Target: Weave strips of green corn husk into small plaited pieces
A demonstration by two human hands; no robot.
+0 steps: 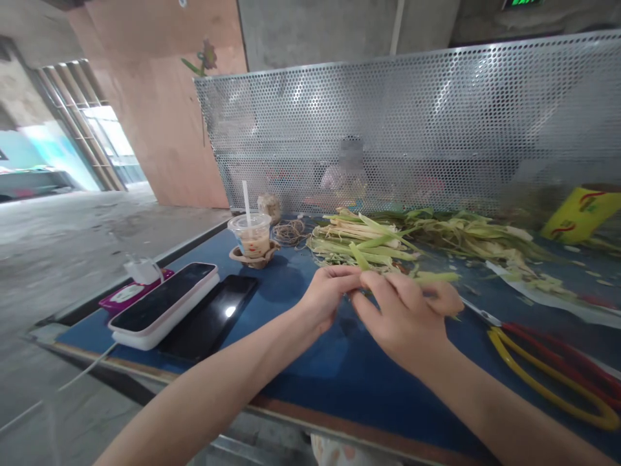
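From my head view: the left hand [326, 294] pinches one end of a green strip [359, 257] between thumb and fingertips. The right hand [410, 314] is curled, thumb and fingers pressed on the same strip, touching the left fingertips. I place the strip above the blue tabletop [310, 378], between its near edge and a pile of pale green stalks [359, 239]. Scissors [499, 327] lie toward the right edge. Toward the left edge I note a black phone [213, 320]; a lidded cup [255, 238] stands farther back, near the far left corner.
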